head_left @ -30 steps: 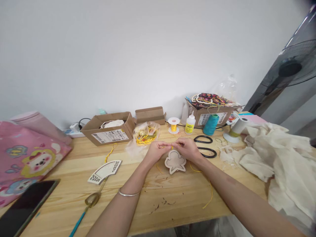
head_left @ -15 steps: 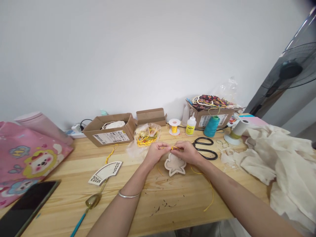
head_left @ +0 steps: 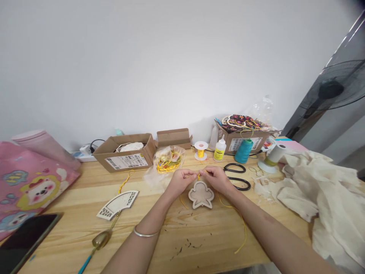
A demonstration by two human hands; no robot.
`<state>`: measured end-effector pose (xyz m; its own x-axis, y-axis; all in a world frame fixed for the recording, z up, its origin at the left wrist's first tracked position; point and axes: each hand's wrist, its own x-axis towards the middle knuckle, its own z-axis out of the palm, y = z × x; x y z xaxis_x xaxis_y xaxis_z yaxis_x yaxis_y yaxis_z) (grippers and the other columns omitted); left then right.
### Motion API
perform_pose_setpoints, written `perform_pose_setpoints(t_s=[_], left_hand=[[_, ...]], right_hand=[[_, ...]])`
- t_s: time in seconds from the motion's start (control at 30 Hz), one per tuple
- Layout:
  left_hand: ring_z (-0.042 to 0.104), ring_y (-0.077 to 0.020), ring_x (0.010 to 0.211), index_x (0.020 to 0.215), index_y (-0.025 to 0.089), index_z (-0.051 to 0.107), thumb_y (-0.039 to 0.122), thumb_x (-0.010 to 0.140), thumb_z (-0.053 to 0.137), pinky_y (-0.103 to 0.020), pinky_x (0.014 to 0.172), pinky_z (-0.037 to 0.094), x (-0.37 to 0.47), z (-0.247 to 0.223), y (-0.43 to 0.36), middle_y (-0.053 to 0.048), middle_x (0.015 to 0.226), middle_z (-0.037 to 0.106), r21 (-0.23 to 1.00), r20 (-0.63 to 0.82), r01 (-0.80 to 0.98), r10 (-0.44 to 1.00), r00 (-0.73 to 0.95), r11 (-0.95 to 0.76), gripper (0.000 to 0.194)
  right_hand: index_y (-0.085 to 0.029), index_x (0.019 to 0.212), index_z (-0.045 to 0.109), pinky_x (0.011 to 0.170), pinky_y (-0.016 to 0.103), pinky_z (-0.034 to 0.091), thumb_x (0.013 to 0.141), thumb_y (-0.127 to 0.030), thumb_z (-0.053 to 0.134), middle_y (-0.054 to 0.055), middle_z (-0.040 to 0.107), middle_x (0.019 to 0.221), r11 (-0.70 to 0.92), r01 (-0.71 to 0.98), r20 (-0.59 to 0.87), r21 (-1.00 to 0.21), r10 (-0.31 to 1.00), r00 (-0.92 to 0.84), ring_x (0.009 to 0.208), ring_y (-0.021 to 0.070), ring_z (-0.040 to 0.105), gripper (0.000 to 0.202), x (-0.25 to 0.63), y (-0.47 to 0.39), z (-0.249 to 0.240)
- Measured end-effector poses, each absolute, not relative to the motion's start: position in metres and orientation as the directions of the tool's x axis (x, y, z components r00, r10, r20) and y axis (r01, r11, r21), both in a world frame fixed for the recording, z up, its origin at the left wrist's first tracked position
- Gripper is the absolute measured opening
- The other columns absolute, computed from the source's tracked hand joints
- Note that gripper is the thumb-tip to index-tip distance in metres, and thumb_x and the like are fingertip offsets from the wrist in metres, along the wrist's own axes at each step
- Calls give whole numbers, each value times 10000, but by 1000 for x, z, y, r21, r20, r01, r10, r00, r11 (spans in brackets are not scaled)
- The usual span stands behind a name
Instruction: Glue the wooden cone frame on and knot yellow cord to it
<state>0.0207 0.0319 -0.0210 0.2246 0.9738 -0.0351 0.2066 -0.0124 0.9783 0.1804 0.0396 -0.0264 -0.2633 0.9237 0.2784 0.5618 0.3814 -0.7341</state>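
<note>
My left hand point(head_left: 181, 181) and my right hand point(head_left: 217, 178) meet near the middle of the table, each pinching a yellow cord point(head_left: 241, 219) between thumb and fingers. The cord crosses in a small loop or knot between my fingertips; its exact form is too small to make out. Just below hangs or rests a pale flower-shaped wooden frame point(head_left: 201, 195), close under the knot. One long cord end trails under my right wrist onto the table, and a shorter one shows by my left wrist. Black-handled scissors point(head_left: 241, 184) lie beside my right hand, their blades hidden.
A fan-shaped wooden piece point(head_left: 119, 203) with a gold and teal tassel lies left, near a phone point(head_left: 28, 239). Behind stand a cardboard box point(head_left: 125, 156), a bag of yellow cords point(head_left: 168, 161), a cord spool point(head_left: 200, 151), a glue bottle point(head_left: 219, 148) and teal thread point(head_left: 243, 151). Cream cloth point(head_left: 339, 198) covers the right.
My fingers have shifted slightly at the knot, still pinching the cord. The flower-shaped frame now shows more fully and sits straighter. The whole view has tilted a little.
</note>
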Motion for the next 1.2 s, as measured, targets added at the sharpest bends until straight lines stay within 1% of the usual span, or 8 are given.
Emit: perform_pose_setpoints(t_s=[0.23, 0.37, 0.5, 0.6, 0.73, 0.83, 0.93, 1.2], left_hand=[[483, -87, 495, 719, 125, 630, 329, 607, 582, -195, 473, 355, 22, -22, 32, -13, 610, 618, 962, -51, 273, 966, 254, -21, 237], [463, -76, 477, 704, 124, 624, 328, 611, 575, -188, 466, 350, 22, -21, 31, -8, 596, 607, 958, -48, 286, 961, 272, -33, 230], [388, -57, 400, 711, 116, 623, 340, 606, 576, -178, 406, 297, 23, -19, 29, 18, 490, 550, 942, -78, 335, 962, 260, -15, 252], [405, -62, 413, 695, 120, 626, 340, 595, 587, -181, 418, 308, 24, -16, 27, 16, 502, 558, 945, -68, 327, 964, 257, -21, 245], [454, -82, 457, 686, 127, 630, 336, 597, 590, -192, 452, 347, 24, -15, 27, 0, 544, 588, 951, -56, 308, 962, 267, -30, 230], [477, -92, 484, 687, 132, 638, 334, 600, 588, -200, 480, 366, 23, -16, 27, -9, 583, 609, 950, -29, 308, 965, 261, -55, 226], [469, -90, 478, 712, 130, 645, 351, 613, 575, -199, 476, 357, 23, -16, 27, -6, 585, 608, 945, -3, 317, 966, 259, -82, 252], [421, -75, 441, 703, 117, 639, 360, 603, 573, -193, 451, 315, 23, -14, 26, 11, 522, 562, 941, -11, 330, 966, 258, -77, 271]], right_hand=[[-147, 556, 587, 494, 202, 309, 759, -344, 433, -17, 486, 498, 371, 516, 328, -772, 928, -176, 516, 101, 439, 322, 185, 40, -24], [-148, 547, 561, 495, 205, 313, 776, -375, 411, -13, 484, 504, 347, 468, 359, -813, 931, -66, 519, 101, 440, 356, 187, 38, -21], [-148, 494, 473, 500, 209, 317, 785, -411, 388, -17, 445, 494, 368, 358, 422, -859, 903, 85, 505, 95, 417, 401, 191, 37, -14], [-151, 521, 469, 496, 214, 315, 788, -433, 370, -15, 427, 505, 375, 341, 441, -862, 886, 141, 513, 98, 405, 400, 194, 37, -9], [-143, 680, 552, 558, 227, 355, 798, -416, 358, 12, 512, 607, 389, 415, 432, -822, 902, 9, 602, 120, 457, 355, 192, 37, -10], [-147, 677, 588, 605, 244, 366, 788, -382, 394, 26, 561, 653, 437, 525, 398, -731, 897, -192, 655, 135, 484, 324, 187, 37, -13], [-153, 676, 614, 622, 247, 373, 747, -380, 471, 29, 592, 678, 493, 551, 360, -673, 870, -338, 670, 137, 507, 278, 184, 35, -14], [-156, 698, 629, 610, 236, 384, 707, -341, 529, 32, 617, 692, 517, 565, 335, -643, 853, -400, 651, 127, 532, 210, 183, 34, -13]])
